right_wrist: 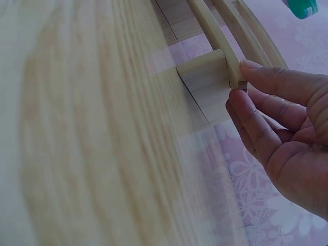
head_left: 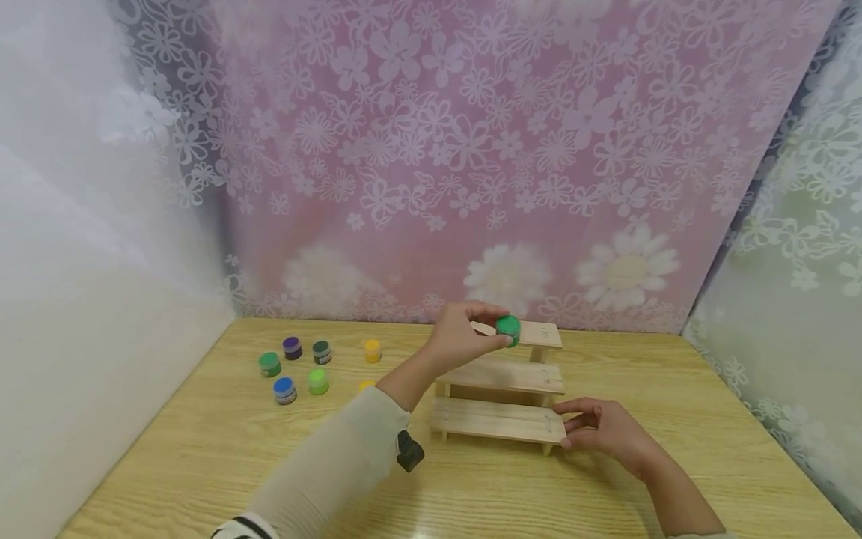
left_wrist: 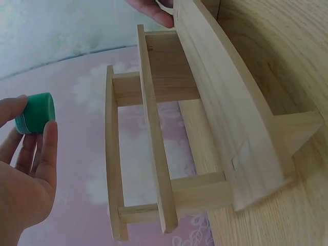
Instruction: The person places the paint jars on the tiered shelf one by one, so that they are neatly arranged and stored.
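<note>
My left hand [head_left: 461, 333] pinches a small green paint jar [head_left: 508, 330] between thumb and fingers, raised near the right part of the top shelf. The jar [left_wrist: 36, 113] is held off to one side of the stand in the left wrist view. Below it is a three-tier wooden step stand [head_left: 498, 419] with pale slatted shelves. At the right end of its lowest shelf, my right hand [head_left: 602, 434] grips the board's corner. The right wrist view has that thumb [right_wrist: 277, 79] over the shelf end and the fingertips under it.
Left on the wood-grain table [head_left: 202, 449] stand several paint jars: purple [head_left: 292, 347], dark green [head_left: 322, 352], green [head_left: 269, 364], blue [head_left: 285, 390], light green [head_left: 319, 381] and yellow [head_left: 373, 350]. Another yellow jar [head_left: 367, 385] is partly hidden by my left arm. A floral curtain [head_left: 431, 150] hangs behind.
</note>
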`<state>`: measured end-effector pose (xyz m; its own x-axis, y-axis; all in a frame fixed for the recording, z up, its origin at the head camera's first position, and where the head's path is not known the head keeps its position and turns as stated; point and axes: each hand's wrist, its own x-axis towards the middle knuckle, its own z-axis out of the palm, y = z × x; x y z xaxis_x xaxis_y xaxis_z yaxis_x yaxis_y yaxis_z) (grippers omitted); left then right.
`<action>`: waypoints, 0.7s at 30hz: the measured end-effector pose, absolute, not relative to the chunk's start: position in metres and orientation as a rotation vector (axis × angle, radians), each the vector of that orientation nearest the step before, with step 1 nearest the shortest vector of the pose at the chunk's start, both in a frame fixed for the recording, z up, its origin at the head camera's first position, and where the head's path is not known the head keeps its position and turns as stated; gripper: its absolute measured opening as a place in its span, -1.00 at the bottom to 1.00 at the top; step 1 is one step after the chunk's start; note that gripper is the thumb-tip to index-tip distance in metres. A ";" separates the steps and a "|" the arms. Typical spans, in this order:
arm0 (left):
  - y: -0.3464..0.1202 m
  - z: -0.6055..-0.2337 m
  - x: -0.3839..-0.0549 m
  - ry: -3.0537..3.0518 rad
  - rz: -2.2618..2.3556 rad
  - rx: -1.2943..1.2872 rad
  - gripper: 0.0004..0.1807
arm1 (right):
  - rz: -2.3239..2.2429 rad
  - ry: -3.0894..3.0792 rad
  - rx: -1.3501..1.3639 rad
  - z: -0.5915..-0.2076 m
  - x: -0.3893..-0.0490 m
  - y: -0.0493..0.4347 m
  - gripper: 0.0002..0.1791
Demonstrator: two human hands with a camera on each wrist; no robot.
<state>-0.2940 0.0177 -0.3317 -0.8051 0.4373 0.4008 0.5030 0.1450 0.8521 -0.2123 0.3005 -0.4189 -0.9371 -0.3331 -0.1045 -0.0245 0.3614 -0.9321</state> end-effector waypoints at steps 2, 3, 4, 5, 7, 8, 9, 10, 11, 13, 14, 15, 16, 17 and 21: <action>0.023 -0.331 -0.297 -2.340 -1.764 -0.940 -0.63 | -1.603 2.349 -0.306 -0.418 -0.212 0.300 -0.33; 0.025 -0.331 -0.298 -2.347 -1.761 -0.926 -0.63 | -1.602 2.348 -0.301 -0.418 -0.212 0.300 -0.33; 0.028 -0.331 -0.299 -2.353 -1.761 -0.914 -0.63 | -1.600 2.348 -0.296 -0.418 -0.213 0.300 -0.33; 0.030 -0.331 -0.300 -2.361 -1.758 -0.903 -0.63 | -1.597 2.348 -0.293 -0.419 -0.213 0.300 -0.33; 0.036 -0.331 -0.302 -2.375 -1.748 -0.887 -0.63 | -1.596 2.349 -0.290 -0.419 -0.214 0.300 -0.33; 0.039 -0.331 -0.303 -2.381 -1.742 -0.878 -0.63 | -1.596 2.351 -0.292 -0.419 -0.214 0.301 -0.33; 0.043 -0.332 -0.305 -2.383 -1.735 -0.873 -0.63 | -1.597 2.352 -0.295 -0.419 -0.214 0.301 -0.33; 0.046 -0.332 -0.306 -2.383 -1.734 -0.869 -0.64 | -1.598 2.354 -0.299 -0.419 -0.214 0.301 -0.33; 0.049 -0.333 -0.307 -2.388 -1.725 -0.860 -0.64 | -1.597 2.357 -0.304 -0.419 -0.215 0.301 -0.33; 0.055 -0.335 -0.310 -2.397 -1.711 -0.844 -0.65 | -1.593 2.361 -0.311 -0.420 -0.215 0.302 -0.34; 0.058 -0.336 -0.311 -2.404 -1.705 -0.834 -0.66 | -1.590 2.362 -0.315 -0.421 -0.215 0.302 -0.34; 0.060 -0.338 -0.312 -2.412 -1.702 -0.827 -0.66 | -1.587 2.362 -0.318 -0.421 -0.215 0.302 -0.35; 0.063 -0.339 -0.313 -2.421 -1.704 -0.815 -0.67 | -1.585 2.359 -0.319 -0.422 -0.215 0.303 -0.35; 0.065 -0.340 -0.314 -2.433 -1.704 -0.800 -0.67 | -1.585 2.356 -0.319 -0.423 -0.215 0.303 -0.35; 0.074 -0.346 -0.318 -2.469 -1.729 -0.727 -0.69 | -1.596 2.341 -0.319 -0.423 -0.215 0.304 -0.34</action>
<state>-0.3177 0.0737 -0.3457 -0.8894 0.3503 0.2938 0.3958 0.2683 0.8783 -0.2155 0.3036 -0.4234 -0.9337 -0.3400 -0.1124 -0.0197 0.3620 -0.9320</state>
